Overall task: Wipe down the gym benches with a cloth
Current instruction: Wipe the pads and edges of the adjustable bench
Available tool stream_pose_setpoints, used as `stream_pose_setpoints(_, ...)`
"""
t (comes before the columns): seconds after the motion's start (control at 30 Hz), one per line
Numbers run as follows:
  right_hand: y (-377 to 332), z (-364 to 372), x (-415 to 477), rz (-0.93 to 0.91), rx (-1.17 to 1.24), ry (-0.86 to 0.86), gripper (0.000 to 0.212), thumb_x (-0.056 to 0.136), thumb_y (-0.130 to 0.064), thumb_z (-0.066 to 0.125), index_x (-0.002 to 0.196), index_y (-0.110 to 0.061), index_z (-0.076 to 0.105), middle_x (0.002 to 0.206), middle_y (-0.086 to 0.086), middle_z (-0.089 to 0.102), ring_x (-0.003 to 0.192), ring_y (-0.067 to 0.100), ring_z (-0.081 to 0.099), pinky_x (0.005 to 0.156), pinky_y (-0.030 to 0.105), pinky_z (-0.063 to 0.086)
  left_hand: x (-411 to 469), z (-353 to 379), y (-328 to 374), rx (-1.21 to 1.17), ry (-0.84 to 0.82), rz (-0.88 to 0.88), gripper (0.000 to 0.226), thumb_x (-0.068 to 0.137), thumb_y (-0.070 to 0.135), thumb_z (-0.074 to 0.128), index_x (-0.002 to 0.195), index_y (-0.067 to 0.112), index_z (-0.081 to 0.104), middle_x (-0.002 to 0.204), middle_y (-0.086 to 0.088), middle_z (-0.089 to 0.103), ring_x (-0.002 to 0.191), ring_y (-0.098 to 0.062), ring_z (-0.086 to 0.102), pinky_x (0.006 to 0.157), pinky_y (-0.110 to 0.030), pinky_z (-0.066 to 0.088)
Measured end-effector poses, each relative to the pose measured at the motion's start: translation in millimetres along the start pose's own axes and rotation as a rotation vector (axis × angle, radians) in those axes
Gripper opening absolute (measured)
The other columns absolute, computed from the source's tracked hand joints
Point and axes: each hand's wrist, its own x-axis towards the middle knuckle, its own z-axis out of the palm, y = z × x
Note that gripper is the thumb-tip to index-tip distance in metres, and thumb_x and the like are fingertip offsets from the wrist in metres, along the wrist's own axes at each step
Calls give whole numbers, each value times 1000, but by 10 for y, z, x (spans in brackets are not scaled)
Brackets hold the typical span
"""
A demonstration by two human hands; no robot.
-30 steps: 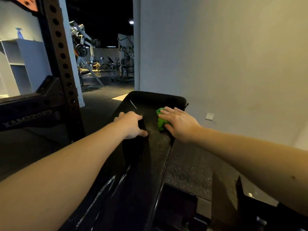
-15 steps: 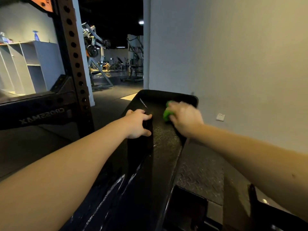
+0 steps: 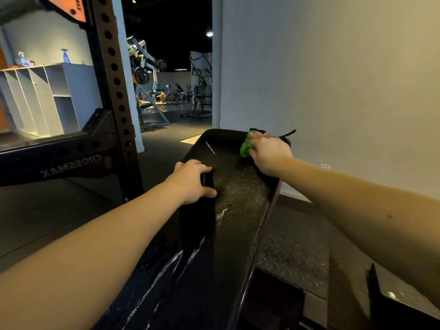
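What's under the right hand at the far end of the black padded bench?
A bunched bright green cloth pokes out from under the right hand, on the far right corner of the black padded bench. The hand covers the rest of the cloth.

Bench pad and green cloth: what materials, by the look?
The bench pad: likely black vinyl or faux leather; pebbled grain, glossy sheen. The green cloth: probably soft microfibre, bunched in the right hand; weave too small to tell.
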Motion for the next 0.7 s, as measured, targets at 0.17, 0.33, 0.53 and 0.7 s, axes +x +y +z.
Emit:
stream_pose_setpoints(0.17, -389, 128, -500, -399, 78, -156, 45, 104, -25, 51, 149, -28, 49, 163, -5, 35, 150, 17, 31, 125, 34, 20, -23, -40, -62, -3, -13, 1, 82, 84, 50, 77, 155, 30, 40, 164, 2, 26, 151, -31, 19, 120, -51, 26)
stream_pose_setpoints(0.33, 56, -16, 349, -79, 10, -237, 47, 107, -33, 44, 154, -27, 40, 163, 2, 32, 147, 33, 33, 121, 49, 28, -32, -57, -153, -29, -49, 7, 72, 92, 34, 73, 156, 32, 38, 167, 8, 21, 154, -27, 13, 123, -52, 21)
stream_pose_setpoints(0.53, -218, 41, 472, 66, -13, -127, 41, 106, -33, 45, 144, -18, 48, 147, 9, 49, 134, 31, 46, 111, 42, 37, -54, -23, -138, -43, 20, -129, 82, 83, 47, 79, 154, 36, 39, 159, 0, 35, 147, -32, 26, 113, -56, 38)
stream_pose_setpoints(0.7, -678, 177, -211, -309, 42, -186, 45, 103, -26, 51, 148, -27, 48, 161, -1, 36, 147, 23, 35, 123, 39, 26, -57, -54, -233, -18, -26, -76, 82, 85, 50, 76, 155, 34, 38, 162, 0, 30, 148, -34, 24, 117, -54, 33)
